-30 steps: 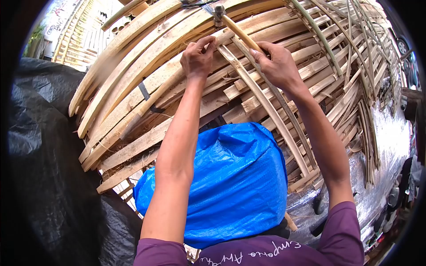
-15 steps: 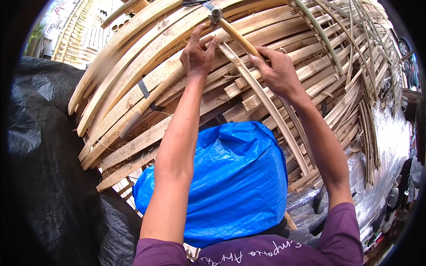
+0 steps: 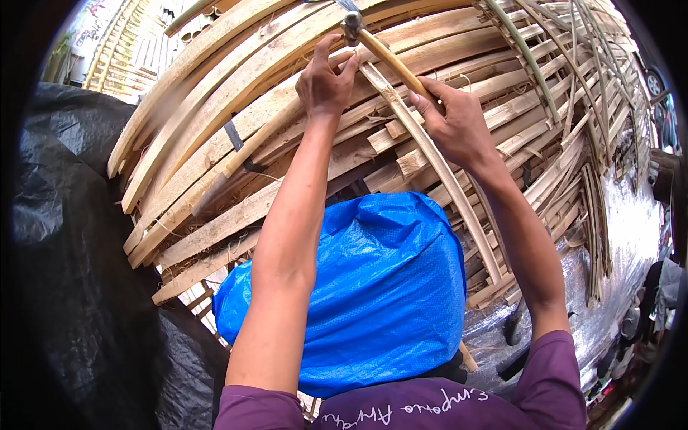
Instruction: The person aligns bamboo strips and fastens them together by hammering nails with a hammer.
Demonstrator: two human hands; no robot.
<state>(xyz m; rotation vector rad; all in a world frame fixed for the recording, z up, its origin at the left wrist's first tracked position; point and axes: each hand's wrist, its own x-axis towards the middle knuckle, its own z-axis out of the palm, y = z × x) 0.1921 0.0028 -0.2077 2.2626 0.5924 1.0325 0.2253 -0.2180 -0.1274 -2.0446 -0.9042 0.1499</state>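
My right hand [image 3: 459, 122] is wrapped round the wooden handle of a hammer [image 3: 387, 57], whose metal head is at the top centre. Just below and left of that head, my left hand [image 3: 326, 82] has its thumb and fingers bent close together; whatever is between the fingertips is too small to make out. Its fingertips are by the upper end of a split bamboo strip [image 3: 430, 154], which slants down to the right beneath my right hand. Behind both hands lie stacked bamboo slats [image 3: 236, 125].
A blue tarp [image 3: 380, 287] bulges below the slats, between my forearms. Black plastic sheeting [image 3: 79, 236] hangs at the left. Thin bamboo strips [image 3: 595, 229] and silvery sheeting [image 3: 631, 215] are on the right. A bamboo ladder-like frame [image 3: 115, 50] stands at the back left.
The hammer and my right hand have shifted slightly. My left hand's fingers have moved up from the strip's end toward the hammer head. The view has tilted a little.
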